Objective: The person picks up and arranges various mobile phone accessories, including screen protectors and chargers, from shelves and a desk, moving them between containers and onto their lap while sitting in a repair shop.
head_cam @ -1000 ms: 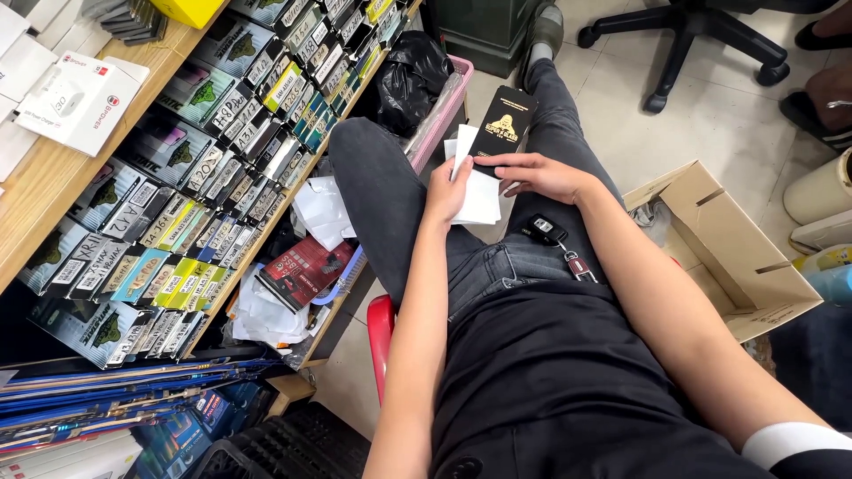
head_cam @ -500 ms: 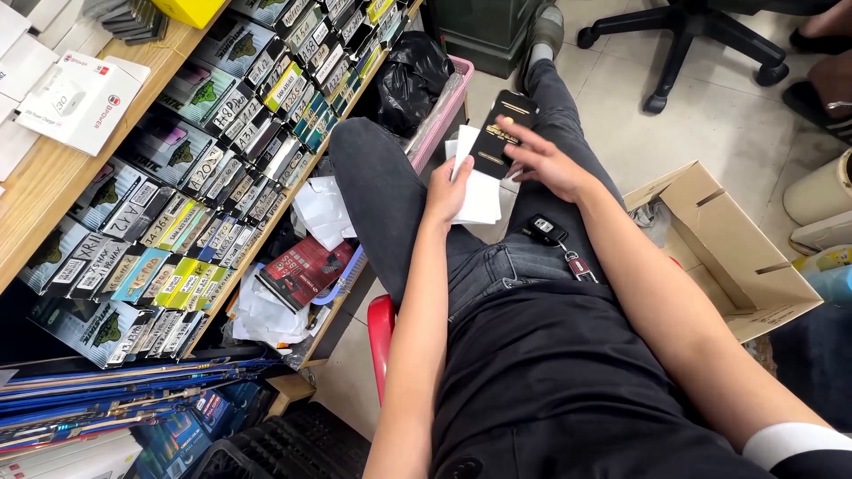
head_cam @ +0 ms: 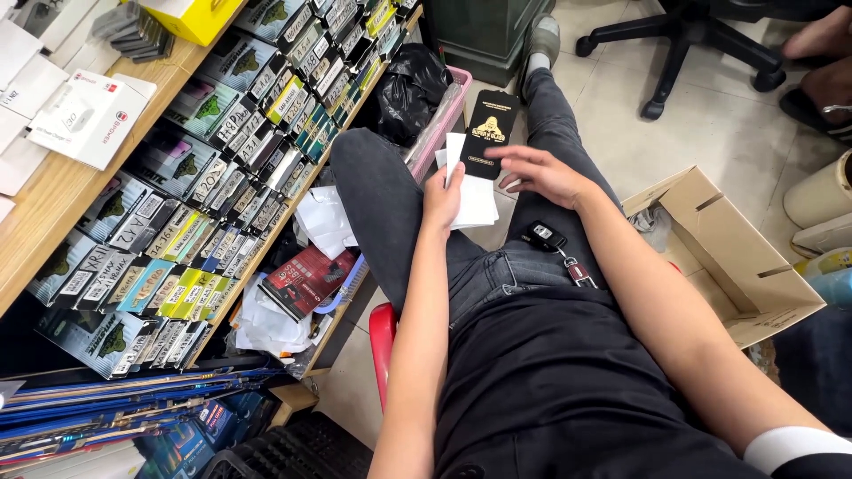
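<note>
Shelves (head_cam: 222, 160) of boxed stock flanked us; our left hand (head_cam: 441, 197) pinched white sheets (head_cam: 475, 200) with the black packet (head_cam: 490, 133) above our lap, right hand (head_cam: 541, 173) open, steadying it

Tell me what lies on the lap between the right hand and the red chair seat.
In the head view, a black car key fob with a small keyring lies on the dark jeans, between the right hand and the red chair seat.
</note>
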